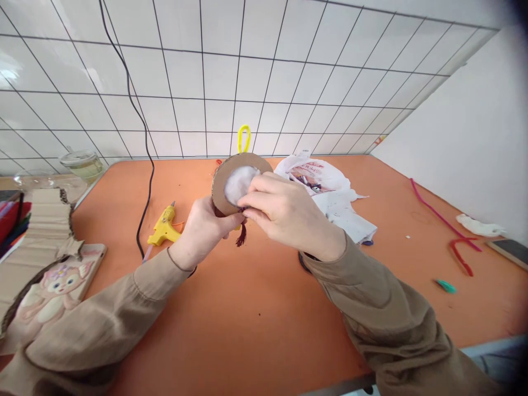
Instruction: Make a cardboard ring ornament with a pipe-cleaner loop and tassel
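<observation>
A round cardboard ring [223, 181] with a whitish, fluffy filling [240, 185] in its middle is held up over the orange table. A yellow loop [244, 138] stands at its top, and a dark red tassel [241, 235] hangs below. My left hand [204, 224] grips the ring's lower left edge, thumb across the front. My right hand [284, 209] lies over the lower right of the ring, its fingers pinched together at the bottom rim by the tassel; whatever is between those fingertips is too small to make out.
A yellow glue gun [165, 226] lies on the orange table [247, 319], left, near a black cable [146, 165]. Behind my right hand is a white plastic bag [330, 181]. Red pipe cleaners [460, 256] lie right; cardboard [45, 231] and a lidded cup [84, 165] are left.
</observation>
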Tool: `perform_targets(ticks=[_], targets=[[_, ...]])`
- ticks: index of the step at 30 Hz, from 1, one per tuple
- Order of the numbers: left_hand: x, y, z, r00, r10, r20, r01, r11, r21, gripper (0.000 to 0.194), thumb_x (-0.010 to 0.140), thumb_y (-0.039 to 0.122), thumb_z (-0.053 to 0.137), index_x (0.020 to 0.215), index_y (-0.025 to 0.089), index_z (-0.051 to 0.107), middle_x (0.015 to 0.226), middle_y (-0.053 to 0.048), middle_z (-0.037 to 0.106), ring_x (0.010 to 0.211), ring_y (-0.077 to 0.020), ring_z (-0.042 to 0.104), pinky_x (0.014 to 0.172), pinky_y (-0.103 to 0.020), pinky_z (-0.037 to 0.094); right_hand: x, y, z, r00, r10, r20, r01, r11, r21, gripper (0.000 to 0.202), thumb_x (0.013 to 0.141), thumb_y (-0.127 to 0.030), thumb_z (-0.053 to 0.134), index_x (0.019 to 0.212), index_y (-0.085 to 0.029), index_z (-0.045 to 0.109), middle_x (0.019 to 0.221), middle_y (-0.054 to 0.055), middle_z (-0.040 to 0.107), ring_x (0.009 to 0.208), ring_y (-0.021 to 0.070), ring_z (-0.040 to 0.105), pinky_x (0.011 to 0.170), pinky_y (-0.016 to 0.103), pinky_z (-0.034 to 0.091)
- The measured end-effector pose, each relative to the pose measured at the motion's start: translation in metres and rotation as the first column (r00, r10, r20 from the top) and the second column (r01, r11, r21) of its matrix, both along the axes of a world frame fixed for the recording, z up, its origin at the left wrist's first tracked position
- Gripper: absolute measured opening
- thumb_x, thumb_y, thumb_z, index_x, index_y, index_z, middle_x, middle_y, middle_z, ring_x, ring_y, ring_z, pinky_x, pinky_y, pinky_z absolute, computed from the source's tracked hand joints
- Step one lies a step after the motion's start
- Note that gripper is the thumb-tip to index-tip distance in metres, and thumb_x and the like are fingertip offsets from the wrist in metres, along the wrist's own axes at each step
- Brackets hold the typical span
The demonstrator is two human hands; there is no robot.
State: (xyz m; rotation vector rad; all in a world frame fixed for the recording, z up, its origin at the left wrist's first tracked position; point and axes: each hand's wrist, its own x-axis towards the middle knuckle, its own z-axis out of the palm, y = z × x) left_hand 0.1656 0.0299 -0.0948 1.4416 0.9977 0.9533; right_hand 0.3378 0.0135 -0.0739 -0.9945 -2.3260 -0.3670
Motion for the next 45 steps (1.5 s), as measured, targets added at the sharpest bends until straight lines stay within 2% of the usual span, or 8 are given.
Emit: perform_targets(ticks=[7,15,21,25,29,37,40,45], targets=[[0.002,-0.002,0.001,0.999,0.011,-0.051,-0.01,1.0,0.003,0.021,0.064,0.022,0.071,0.061,0.018,0.051,0.052,0.006,0.047,0.049,-0.0064,0.04,0.044,-0.021,0.031,-0.004,-0.002,-0.002,0.998,-0.048,0.05,0.045,0.997,0.059,0.023,0.086,-0.005,0.046,0.069,-0.013,0.06,0.07,0.005,0.055,0.067,0.016,0.043,0.054,0.031,0.033],[0.0,0.001,0.0,0.999,-0.02,0.027,0.021,1.0,-0.017,0.012,0.065,0.022,0.07,0.065,0.016,0.06,0.055,0.004,0.053,0.049,-0.0065,0.04,0.044,-0.022,0.03,-0.005,0.001,-0.004,0.995,-0.068,0.076,0.056,0.987,0.15,0.025,0.091,-0.003,0.039,0.075,-0.016,0.053,0.074,0.004,0.05,0.066,0.0155,0.039,0.052,0.03,0.03],[0.001,0.001,0.0,0.998,-0.04,0.056,0.042,0.998,-0.036,0.011,0.067,0.023,0.068,0.071,0.015,0.063,0.068,-0.002,0.064,0.05,-0.0066,0.041,0.045,-0.023,0.031,-0.002,0.0,-0.002,0.998,-0.045,0.032,0.044,0.998,0.036,0.02,0.088,-0.003,0.044,0.076,-0.018,0.049,0.077,0.004,0.052,0.068,0.0156,0.042,0.052,0.029,0.031],[0.001,0.001,-0.001,0.996,-0.038,0.084,0.044,0.997,-0.071,0.017,0.064,0.023,0.074,0.068,0.016,0.06,0.062,0.001,0.06,0.049,-0.0062,0.042,0.044,-0.023,0.03,-0.003,0.0,-0.004,0.999,-0.019,-0.038,0.017,0.999,-0.048,0.018,0.086,-0.003,0.042,0.077,-0.018,0.047,0.075,0.003,0.054,0.064,0.0135,0.041,0.053,0.028,0.032],[-0.001,0.004,-0.006,0.981,-0.08,0.176,0.099,0.99,-0.103,0.025,0.062,0.027,0.082,0.071,0.016,0.062,0.058,0.004,0.056,0.046,-0.0059,0.043,0.043,-0.022,0.03,-0.004,-0.002,-0.001,0.976,0.013,-0.218,-0.047,0.988,-0.149,0.017,0.082,-0.003,0.044,0.074,-0.018,0.047,0.069,0.0,0.053,0.06,0.0104,0.044,0.052,0.025,0.035],[-0.004,0.005,-0.009,0.942,-0.135,0.308,0.199,0.962,-0.185,0.033,0.073,0.044,0.078,0.076,0.015,0.063,0.066,-0.001,0.063,0.046,-0.0068,0.048,0.044,-0.023,0.031,-0.004,-0.008,0.007,0.844,-0.085,-0.529,-0.196,0.869,-0.453,0.016,0.071,-0.002,0.051,0.071,-0.018,0.053,0.066,-0.004,0.056,0.059,0.0093,0.055,0.052,0.022,0.045],[-0.006,0.006,-0.01,0.931,-0.143,0.336,0.222,0.953,-0.207,0.033,0.077,0.046,0.075,0.08,0.014,0.064,0.071,-0.003,0.066,0.048,-0.0076,0.05,0.045,-0.023,0.032,-0.003,-0.008,0.006,0.832,-0.083,-0.549,-0.216,0.863,-0.457,0.019,0.072,-0.004,0.054,0.082,-0.02,0.056,0.069,-0.004,0.057,0.061,0.0101,0.057,0.053,0.022,0.047],[-0.006,0.006,-0.013,0.931,-0.14,0.337,0.213,0.958,-0.191,0.031,0.078,0.043,0.074,0.083,0.015,0.063,0.072,-0.002,0.066,0.049,-0.0074,0.051,0.046,-0.023,0.032,-0.002,-0.008,0.006,0.886,-0.032,-0.462,-0.16,0.915,-0.37,0.02,0.077,-0.006,0.054,0.089,-0.022,0.055,0.067,-0.004,0.054,0.058,0.0094,0.053,0.053,0.022,0.045]])
